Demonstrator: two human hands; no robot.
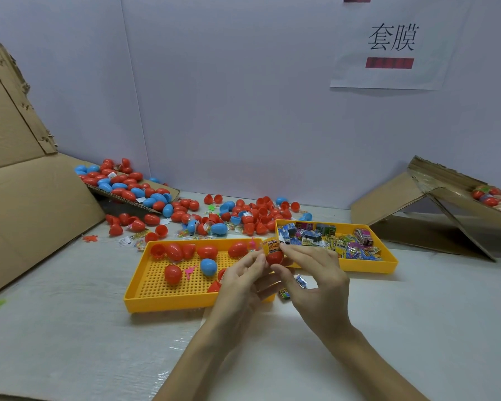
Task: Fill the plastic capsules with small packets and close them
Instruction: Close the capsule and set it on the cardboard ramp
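Leftmost, at 9 o'clock: cardboard flap (26, 198). At 11 o'clock, loose red and blue capsules (243, 215) heaped on the table.

Item: perforated yellow tray (168, 302), holding several red capsules and one blue.

Item: left hand (240, 282), fingers curled, pinching the red capsule half (274, 257) from its 9 o'clock side.

Item: red capsule half, held above the gap between the two trays, between both hands. Its long axis runs 6 to 12 o'clock, and the mouth appears to face 12. An orange packet (272, 246) stands out of it, pointing to 12.

Item: right hand (315, 276), thumb under the capsule, forefinger at the packet's 3 o'clock edge, closed on the shell. This hand looks nearer the packet, so the seating push likely runs toward 6.

Item: packet tray (388, 260), full of packets.

At 2 o'clock: cardboard box (446, 204).
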